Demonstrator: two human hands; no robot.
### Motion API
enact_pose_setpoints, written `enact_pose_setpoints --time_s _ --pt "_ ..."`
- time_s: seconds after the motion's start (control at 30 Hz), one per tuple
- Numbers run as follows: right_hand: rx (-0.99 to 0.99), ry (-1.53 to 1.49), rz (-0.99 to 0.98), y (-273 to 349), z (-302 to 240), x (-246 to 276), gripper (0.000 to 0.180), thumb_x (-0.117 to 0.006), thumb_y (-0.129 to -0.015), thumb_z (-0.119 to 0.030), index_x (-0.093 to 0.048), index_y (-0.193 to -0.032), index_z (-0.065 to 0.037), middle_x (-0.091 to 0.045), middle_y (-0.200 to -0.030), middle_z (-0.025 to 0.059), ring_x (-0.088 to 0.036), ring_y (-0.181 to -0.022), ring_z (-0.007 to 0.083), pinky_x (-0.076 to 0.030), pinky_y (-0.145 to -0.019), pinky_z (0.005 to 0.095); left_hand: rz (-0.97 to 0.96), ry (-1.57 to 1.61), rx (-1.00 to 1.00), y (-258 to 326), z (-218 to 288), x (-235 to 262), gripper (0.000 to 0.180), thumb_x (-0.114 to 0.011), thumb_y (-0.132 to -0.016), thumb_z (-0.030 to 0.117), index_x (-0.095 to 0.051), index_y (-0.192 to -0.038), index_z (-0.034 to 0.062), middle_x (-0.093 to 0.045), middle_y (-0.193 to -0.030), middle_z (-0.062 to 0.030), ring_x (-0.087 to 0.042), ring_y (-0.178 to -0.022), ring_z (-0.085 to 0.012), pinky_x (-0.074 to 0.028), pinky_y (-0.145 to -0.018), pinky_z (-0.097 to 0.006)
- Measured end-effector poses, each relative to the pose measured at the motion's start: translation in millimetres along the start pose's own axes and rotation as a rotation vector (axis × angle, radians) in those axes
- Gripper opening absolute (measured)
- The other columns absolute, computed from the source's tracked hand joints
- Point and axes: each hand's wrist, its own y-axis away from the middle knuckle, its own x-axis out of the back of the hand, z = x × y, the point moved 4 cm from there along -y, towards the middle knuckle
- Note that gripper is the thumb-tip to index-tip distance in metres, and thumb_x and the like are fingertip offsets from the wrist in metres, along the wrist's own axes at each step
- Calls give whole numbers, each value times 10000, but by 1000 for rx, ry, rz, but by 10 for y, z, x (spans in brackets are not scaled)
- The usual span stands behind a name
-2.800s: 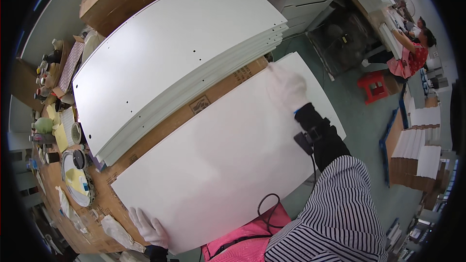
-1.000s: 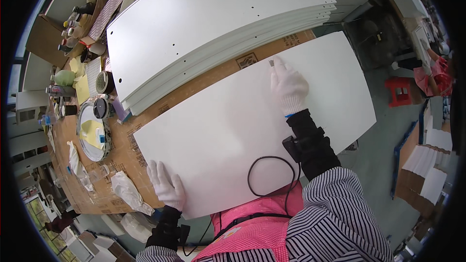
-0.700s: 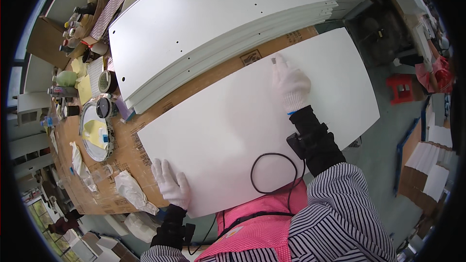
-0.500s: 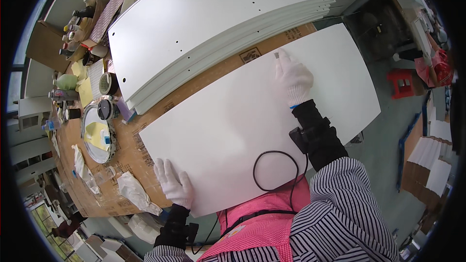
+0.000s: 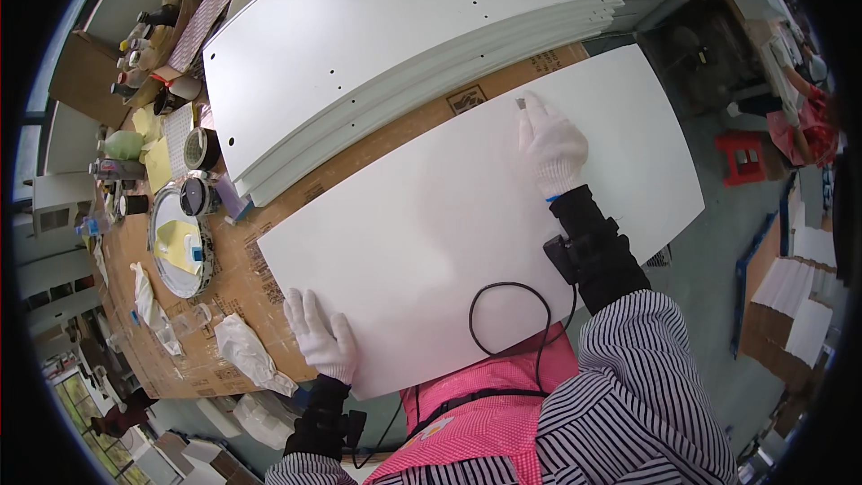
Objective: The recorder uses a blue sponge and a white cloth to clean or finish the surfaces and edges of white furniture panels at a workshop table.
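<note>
A large white panel (image 5: 422,233) lies slantwise across the cardboard-covered table in front of me. My left hand (image 5: 319,339), in a white glove, rests at the panel's near left corner with its fingers spread. Near the far edge my right hand (image 5: 551,145), also gloved, presses down on the surface with its fingers together. From its fingertips sticks a small grey piece (image 5: 521,103), perhaps a bit of abrasive pad; most of it is hidden by the glove. A black cable (image 5: 512,285) loops over the panel from the right wrist.
Behind the panel is a stack of white boards (image 5: 395,27) with small holes. To the left are a round paint-smeared lid (image 5: 184,283), a dark jar (image 5: 199,196), bottles and a crumpled white cloth (image 5: 247,355). A red stool (image 5: 742,159) stands on the floor at right.
My right hand has slid slightly to the right along the panel's far side, the grey piece moving with it. The left hand stays nearly in place.
</note>
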Motion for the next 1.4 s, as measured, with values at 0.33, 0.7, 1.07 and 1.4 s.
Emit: enact_pose_setpoints --time_s 0.33,0.7,1.07,1.4 --pt "-115 85 -87 -96 -40 66 362 -560 -1007 -320 -646 -1322 -163 -710 -958 141 -702 -790 359 -544 -655 494 -7 -11 18 -3 21 10 619 -637 -876 90 -504 -1466 -39 -398 -1593 -306 -341 -1473 -550 -293 -1219 -585" --pt "84 -48 46 127 -451 -85 393 -573 -1018 -303 -622 -1355 -106 -698 -985 128 -708 -804 339 -568 -686 467 -30 -64 50 -1 -59 13 657 -662 -881 147 -479 -1495 0 -377 -1614 -282 -323 -1471 -573 -319 -1202 -597" --pt "601 -451 -408 1067 -3135 -481 404 -552 -934 -142 -605 -1317 -26 -695 -1017 122 -708 -861 300 -565 -740 442 23 70 121 -24 -22 -62 774 -707 -876 165 -363 -1511 -112 -289 -1597 -409 -334 -1477 -553 -319 -1217 -530" --pt "738 -622 -359 1436 -2573 -195 201 -581 -935 -209 -679 -1072 -99 -735 -971 134 -725 -830 330 -577 -746 463 25 16 244 45 -183 25 855 -692 -915 189 -248 -1580 -113 -248 -1641 -367 -301 -1519 -489 -260 -1258 -474"
